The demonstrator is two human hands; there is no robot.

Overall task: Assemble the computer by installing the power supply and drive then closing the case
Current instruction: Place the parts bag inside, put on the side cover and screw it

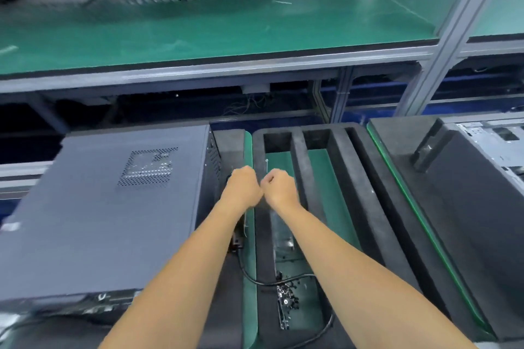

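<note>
Computer case (pixel 113 207): closed, grey, lying on its side at left of the work surface, vented panel facing up. Left hand (pixel 241 187) and right hand (pixel 279 187) side by side just right of the case, touching at the knuckles, both curled into fists; cannot tell whether either holds anything. Below them, a black foam tray (pixel 351 178) with long slots. Black cable (pixel 255 278) and small dark screws (pixel 286 292) near the tray's front. Green bench (pixel 198 28) behind.
</note>
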